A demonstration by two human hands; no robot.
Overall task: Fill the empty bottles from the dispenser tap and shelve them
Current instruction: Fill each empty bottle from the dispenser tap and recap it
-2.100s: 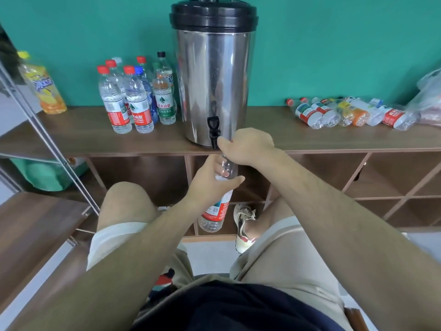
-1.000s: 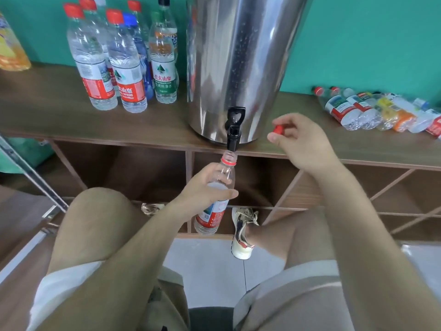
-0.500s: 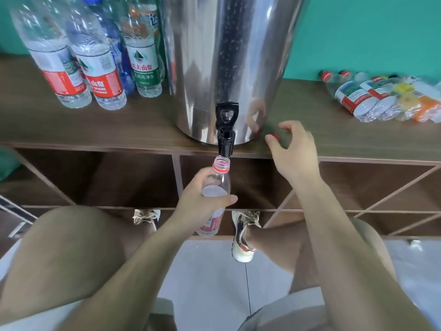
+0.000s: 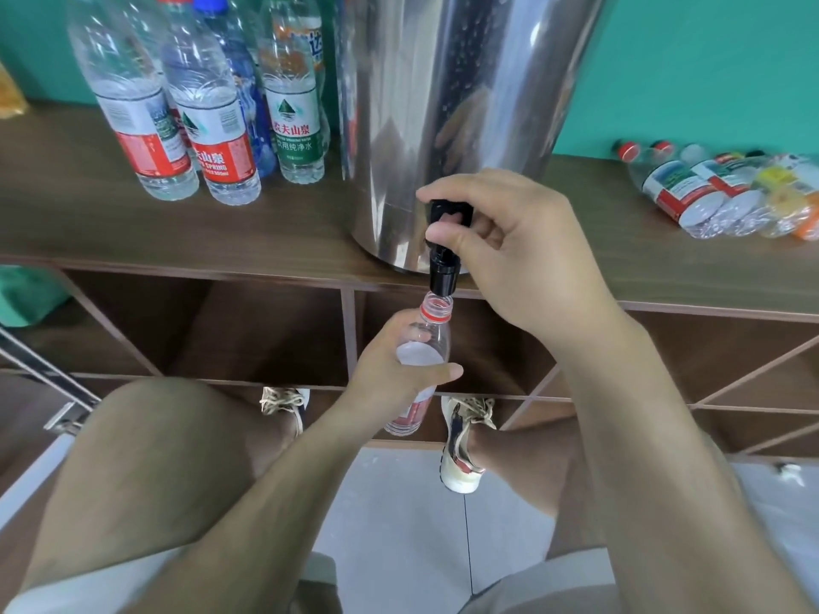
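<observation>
Left hand (image 4: 390,370) wraps the open water bottle (image 4: 433,336) around its shoulder and holds it upright in front of the cubbies, mouth just under the black tap spout (image 4: 443,279); I can't tell if they touch. Right hand (image 4: 509,241) pinches the tap lever (image 4: 450,212), thumb in front, fingers curled over the top. Risks: the mouth is narrow, so any left-hand drift sends water down the label onto the floor tiles (image 4: 399,525) and shoes (image 4: 463,445). The left hand hides the fill level, so overfill is likely if the lever is held long. The steel dispenser (image 4: 465,104) sits right at the front edge of the shelf top (image 4: 133,223), so a hard pull could drag it forward. Room: free space below the bottle, cubby divider (image 4: 350,330) just left of it, knees either side. Upright bottles (image 4: 208,126) and the lying empties (image 4: 709,192) are well apart from both hands.
</observation>
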